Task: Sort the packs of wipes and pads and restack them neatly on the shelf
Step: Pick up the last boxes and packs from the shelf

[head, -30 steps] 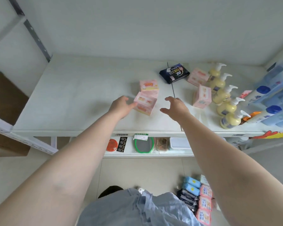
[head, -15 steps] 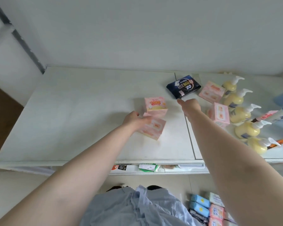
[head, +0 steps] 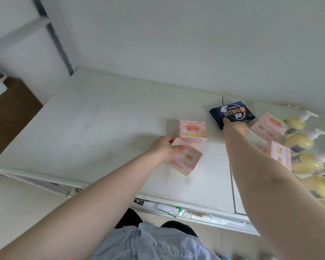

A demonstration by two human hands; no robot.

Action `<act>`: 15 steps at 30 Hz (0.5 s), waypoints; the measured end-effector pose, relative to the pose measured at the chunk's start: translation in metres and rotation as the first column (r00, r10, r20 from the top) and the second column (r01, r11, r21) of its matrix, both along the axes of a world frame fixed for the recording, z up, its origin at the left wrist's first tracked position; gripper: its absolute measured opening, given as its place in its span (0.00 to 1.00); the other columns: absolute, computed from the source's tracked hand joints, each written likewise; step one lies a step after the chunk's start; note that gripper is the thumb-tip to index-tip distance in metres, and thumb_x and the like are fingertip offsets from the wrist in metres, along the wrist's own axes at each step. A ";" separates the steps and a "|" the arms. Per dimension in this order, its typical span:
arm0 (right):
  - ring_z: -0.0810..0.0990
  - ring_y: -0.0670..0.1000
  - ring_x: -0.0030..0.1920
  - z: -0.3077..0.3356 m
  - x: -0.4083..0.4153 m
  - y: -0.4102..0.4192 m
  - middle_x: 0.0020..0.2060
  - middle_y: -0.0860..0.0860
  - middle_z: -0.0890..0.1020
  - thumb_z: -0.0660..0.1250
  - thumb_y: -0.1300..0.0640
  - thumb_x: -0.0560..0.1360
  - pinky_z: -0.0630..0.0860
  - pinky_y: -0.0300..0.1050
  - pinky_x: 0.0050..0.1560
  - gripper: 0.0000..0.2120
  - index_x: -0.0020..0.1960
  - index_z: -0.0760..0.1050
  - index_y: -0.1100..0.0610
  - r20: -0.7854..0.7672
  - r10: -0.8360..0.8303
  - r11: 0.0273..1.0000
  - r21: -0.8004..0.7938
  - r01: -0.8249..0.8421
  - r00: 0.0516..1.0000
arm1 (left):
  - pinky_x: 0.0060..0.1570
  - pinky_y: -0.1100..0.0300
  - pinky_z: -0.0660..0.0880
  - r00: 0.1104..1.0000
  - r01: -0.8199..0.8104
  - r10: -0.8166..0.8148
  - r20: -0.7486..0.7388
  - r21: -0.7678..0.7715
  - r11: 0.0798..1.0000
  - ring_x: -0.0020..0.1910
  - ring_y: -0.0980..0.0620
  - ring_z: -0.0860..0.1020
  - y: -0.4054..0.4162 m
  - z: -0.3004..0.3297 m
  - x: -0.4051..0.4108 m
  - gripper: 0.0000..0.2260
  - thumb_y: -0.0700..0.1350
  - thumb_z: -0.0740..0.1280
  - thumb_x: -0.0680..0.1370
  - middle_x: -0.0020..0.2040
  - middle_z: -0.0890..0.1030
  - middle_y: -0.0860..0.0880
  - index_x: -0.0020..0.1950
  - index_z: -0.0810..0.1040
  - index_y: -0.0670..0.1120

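Pink pack [head: 184,159], soft and light, sits pinched in your left hand [head: 162,147]; right hand [head: 235,127], fingers extended, touches the dark pack [head: 232,113]: grip its short edges.

Four pink packs [head: 184,159] lie scattered on the white shelf [head: 101,128] — one navy pack [head: 232,113] behind.

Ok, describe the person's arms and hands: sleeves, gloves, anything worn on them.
Both arms are bare along all that shows, with no sleeves in view. The left hand and right hand wear no gloves, and no watch, band or ring shows on the visible wrists or fingers. Below the arms the person wears a light blue garment.
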State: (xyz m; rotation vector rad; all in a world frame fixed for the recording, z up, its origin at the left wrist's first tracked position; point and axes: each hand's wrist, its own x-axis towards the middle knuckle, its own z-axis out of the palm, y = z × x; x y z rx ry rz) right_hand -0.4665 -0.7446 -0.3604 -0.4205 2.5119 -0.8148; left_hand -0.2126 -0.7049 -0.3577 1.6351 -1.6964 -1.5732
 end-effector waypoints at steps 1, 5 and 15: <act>0.75 0.59 0.60 0.001 0.001 0.001 0.61 0.58 0.75 0.66 0.40 0.73 0.74 0.52 0.60 0.30 0.67 0.70 0.58 -0.015 0.016 1.000 0.010 -0.015 1.000 | 0.35 0.61 0.69 1.000 -0.005 0.005 0.005 -0.003 1.000 0.40 0.51 0.77 0.000 0.000 0.000 0.10 0.53 0.73 0.73 0.41 0.79 0.52 0.46 0.78 0.49; 0.79 0.58 0.53 0.000 -0.001 0.004 0.54 0.56 0.81 0.71 0.47 0.71 0.77 0.51 0.55 0.20 0.57 0.76 0.57 0.008 0.027 0.997 -0.073 -0.026 1.000 | 0.35 0.61 0.69 0.999 -0.046 0.046 0.003 0.004 0.999 0.40 0.50 0.78 0.004 0.002 0.000 0.10 0.52 0.73 0.73 0.41 0.81 0.50 0.46 0.79 0.46; 0.78 0.60 0.48 0.041 0.002 0.043 0.50 0.59 0.77 0.65 0.66 0.77 0.80 0.52 0.42 0.09 0.56 0.72 0.59 0.314 0.057 0.950 -0.308 0.044 0.948 | 0.41 0.56 0.77 0.979 -0.178 0.196 -0.062 0.229 0.957 0.45 0.47 0.77 0.018 0.041 0.018 0.15 0.53 0.68 0.77 0.52 0.77 0.48 0.58 0.71 0.47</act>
